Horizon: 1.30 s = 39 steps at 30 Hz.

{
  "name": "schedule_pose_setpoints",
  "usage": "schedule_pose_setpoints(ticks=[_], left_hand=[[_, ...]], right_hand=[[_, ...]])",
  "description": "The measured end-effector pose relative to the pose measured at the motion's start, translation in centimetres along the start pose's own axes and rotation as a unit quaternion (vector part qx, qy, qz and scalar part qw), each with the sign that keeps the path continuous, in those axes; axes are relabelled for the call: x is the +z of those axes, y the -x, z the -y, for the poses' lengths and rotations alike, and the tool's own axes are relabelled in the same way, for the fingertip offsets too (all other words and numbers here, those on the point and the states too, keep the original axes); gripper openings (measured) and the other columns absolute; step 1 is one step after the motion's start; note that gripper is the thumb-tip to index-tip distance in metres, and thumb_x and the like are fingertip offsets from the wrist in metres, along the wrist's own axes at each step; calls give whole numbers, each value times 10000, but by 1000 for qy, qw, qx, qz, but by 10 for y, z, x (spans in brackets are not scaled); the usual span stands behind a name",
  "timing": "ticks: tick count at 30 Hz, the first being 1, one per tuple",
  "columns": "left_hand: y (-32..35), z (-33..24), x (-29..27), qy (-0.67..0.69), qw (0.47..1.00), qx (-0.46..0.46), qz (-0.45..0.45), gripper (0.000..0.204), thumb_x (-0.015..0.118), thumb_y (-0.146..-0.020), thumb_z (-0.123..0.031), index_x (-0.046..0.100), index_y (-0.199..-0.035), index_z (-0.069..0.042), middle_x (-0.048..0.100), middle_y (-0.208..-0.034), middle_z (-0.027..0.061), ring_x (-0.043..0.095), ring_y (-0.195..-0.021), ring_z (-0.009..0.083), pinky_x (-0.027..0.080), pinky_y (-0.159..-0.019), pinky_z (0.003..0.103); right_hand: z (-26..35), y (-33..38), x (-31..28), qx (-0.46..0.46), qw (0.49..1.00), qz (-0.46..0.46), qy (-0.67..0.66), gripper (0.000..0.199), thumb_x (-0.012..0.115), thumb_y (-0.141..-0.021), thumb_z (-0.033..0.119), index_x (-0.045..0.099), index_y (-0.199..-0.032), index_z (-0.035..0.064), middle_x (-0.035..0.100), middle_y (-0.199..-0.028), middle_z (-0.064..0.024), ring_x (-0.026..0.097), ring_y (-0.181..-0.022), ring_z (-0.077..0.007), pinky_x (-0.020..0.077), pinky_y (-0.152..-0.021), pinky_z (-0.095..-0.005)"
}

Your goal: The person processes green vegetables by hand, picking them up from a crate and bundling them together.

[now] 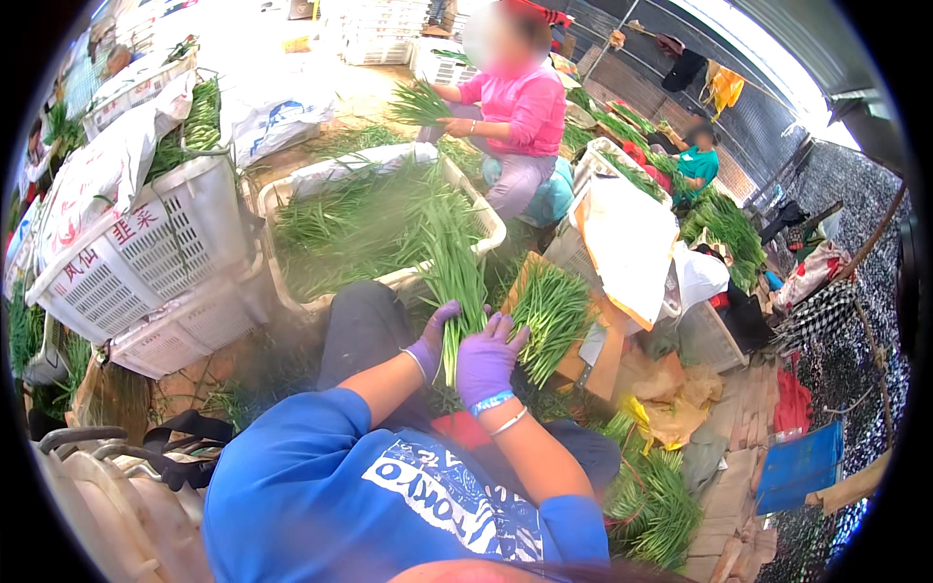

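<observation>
A bunch of garlic chives (452, 257) stands upright between my two purple-gloved hands, its leaf tips toward the crate and its pale stem ends toward my lap. My left hand (431, 342) is closed around the lower left side of the bunch. On the other side my right hand (486, 361) presses against the stems, its back turned up and its fingertips partly hidden. Just right of that hand, a thick pile of trimmed chives (552, 321) rests by a cardboard box (598, 364). Beyond my knees, a white plastic crate (491, 222) holds loose chives.
Stacked white crates (155, 257) stand to the left, beneath a white sack (107, 209). Across the crate sits a person in pink (525, 107) holding chives; another in green (698, 165) sits farther right. More chives (656, 505) lie on the floor beside a blue panel (799, 468).
</observation>
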<state>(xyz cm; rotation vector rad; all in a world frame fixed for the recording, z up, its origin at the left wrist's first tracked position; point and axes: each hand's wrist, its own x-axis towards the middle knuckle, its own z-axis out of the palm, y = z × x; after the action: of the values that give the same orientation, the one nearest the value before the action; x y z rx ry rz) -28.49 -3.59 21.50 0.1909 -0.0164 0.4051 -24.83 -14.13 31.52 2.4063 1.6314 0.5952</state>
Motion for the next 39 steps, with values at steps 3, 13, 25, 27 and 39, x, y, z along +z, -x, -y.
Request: schedule_pose_setpoints(ticks=[3, 13, 25, 27, 39], left_hand=[[-2, -12, -1, 64, 997, 15, 39, 667, 611, -873, -361, 464, -1427, -21, 578, -1355, 187, 519, -1297, 345, 351, -1146, 480], [-2, -36, 6, 32, 994, 26, 105, 706, 526, -900, -481, 452, -1448, -43, 514, -1451, 146, 485, -1342, 305, 320, -1174, 433], [-15, -39, 7, -35, 985, 109, 128, 769, 671, -824, -371, 391, -1480, -84, 526, -1386, 227, 643, -1090, 303, 547, -956, 453], [-14, -38, 5, 28, 983, 68, 169, 775, 676, -832, -385, 385, -1482, -81, 479, -1428, 225, 654, -1019, 256, 555, -934, 448], [-8, -39, -7, -64, 987, 116, 97, 796, 657, -857, -304, 315, -1525, -38, 582, -1222, 61, 636, -926, 232, 545, -822, 430]], right_hand=[[12, -19, -7, -18, 1000, -15, 21, 335, 558, -849, 165, 717, -1053, -49, 587, -1291, -243, 475, -1230, -403, 247, -1085, -674], [4, -44, -7, -22, 998, 1, -61, 244, 596, -820, 198, 757, -930, 51, 577, -1262, -198, 496, -1180, -343, 300, -1063, -640], [-11, -19, 41, -41, 746, -103, -656, 203, 679, -847, 100, 637, -941, -76, 516, -1394, -220, 521, -1242, -402, 390, -1078, -461], [0, -1, 52, -14, 703, -184, -687, 347, 594, -955, 116, 597, -1244, -76, 461, -1473, -189, 477, -1335, -269, 348, -1121, -359], [8, 42, 40, 110, 339, -10, -934, 413, 491, -1038, 134, 461, -1391, -76, 417, -1518, -144, 404, -1390, -203, 278, -1178, -335]])
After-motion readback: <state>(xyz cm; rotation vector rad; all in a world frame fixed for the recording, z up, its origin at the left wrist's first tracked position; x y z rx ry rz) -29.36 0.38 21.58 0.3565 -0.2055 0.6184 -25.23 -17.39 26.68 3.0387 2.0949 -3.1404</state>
